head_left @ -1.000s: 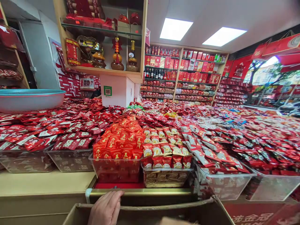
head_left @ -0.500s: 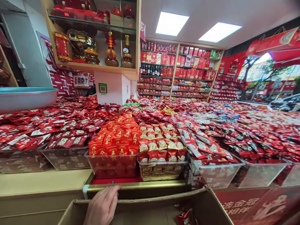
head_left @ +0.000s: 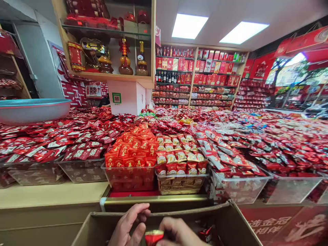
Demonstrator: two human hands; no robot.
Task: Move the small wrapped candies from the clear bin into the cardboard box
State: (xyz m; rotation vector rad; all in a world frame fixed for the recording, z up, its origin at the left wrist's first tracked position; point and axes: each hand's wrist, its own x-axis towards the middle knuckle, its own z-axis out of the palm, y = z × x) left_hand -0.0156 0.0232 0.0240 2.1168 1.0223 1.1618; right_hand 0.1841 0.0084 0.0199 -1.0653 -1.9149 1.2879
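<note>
Over an open cardboard box (head_left: 184, 212) at the bottom of the view, my right hand (head_left: 179, 232) pinches a small red packet (head_left: 154, 236) with a gold top edge. The packet's lower part is cut off by the frame. Just left of it is my left hand (head_left: 130, 223), its fingers curved and its thumb apart, with nothing visible in it. More red packets (head_left: 205, 234) lie inside the box at the right. Beyond the box stand a clear bin of orange-red packets (head_left: 129, 177) and a clear bin of durian-labelled packets (head_left: 179, 184).
Clear bins heaped with red and white packets (head_left: 238, 186) continue along the counter to the right. A large blue-rimmed basin (head_left: 36, 112) sits on the packets at the left. A wooden display cabinet (head_left: 107, 75) overhangs the counter. Shelves (head_left: 194, 78) line the back wall.
My right hand has come into view with a red packet. My left hand has moved right and opened its thumb away from the fingers. The view has shifted slightly.
</note>
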